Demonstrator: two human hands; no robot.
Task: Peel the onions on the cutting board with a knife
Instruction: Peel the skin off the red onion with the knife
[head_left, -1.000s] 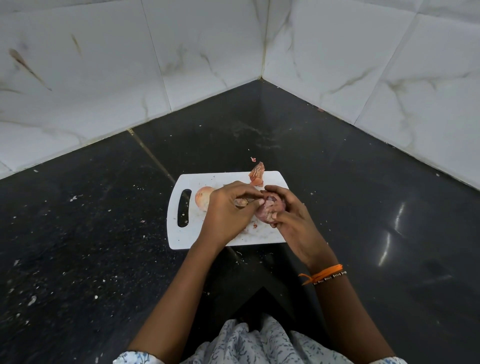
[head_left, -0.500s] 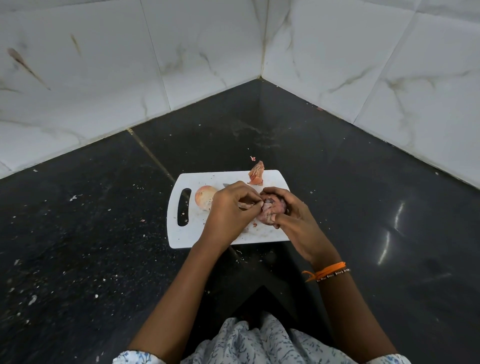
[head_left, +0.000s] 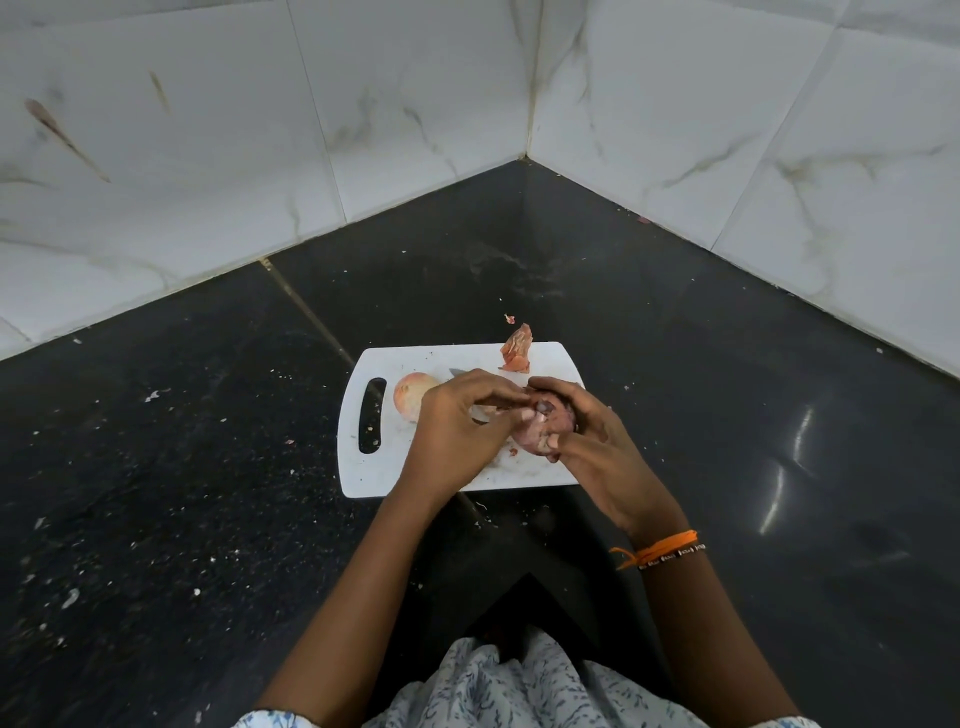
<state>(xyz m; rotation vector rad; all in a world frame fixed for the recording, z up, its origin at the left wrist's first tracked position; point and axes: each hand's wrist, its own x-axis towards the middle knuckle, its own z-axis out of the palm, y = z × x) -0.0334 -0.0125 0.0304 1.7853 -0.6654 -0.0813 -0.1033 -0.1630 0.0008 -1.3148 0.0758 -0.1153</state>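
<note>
The onion being worked on (head_left: 545, 426) sits above the right half of the white cutting board (head_left: 405, 478), cupped in the right hand (head_left: 597, 447), whose fingers curl round its far and near sides so that only a purplish, partly stripped patch shows between them. The left hand (head_left: 457, 431) comes in from the left and meets it at the top: its fingers are bent and bunched at the onion's upper left, where they seem to pinch a flap of skin, though the exact contact is hidden. A short grey tip of the knife (head_left: 457, 372) pokes out beyond the left hand's knuckles, pointing away to the far left; whether that hand grips the handle or the blade merely lies beneath it cannot be told. So the onion lies straight between the two hands, held by the right and picked at by the left, and any pull on the skin would likely run leftward, away from the holding palm. A second onion (head_left: 410, 397), pale orange and still in its skin, rests on the board just left of the left hand, nearer to that hand. A torn peel (head_left: 517, 353) stands at the board's far edge on the dark desk (head_left: 208, 467).
</note>
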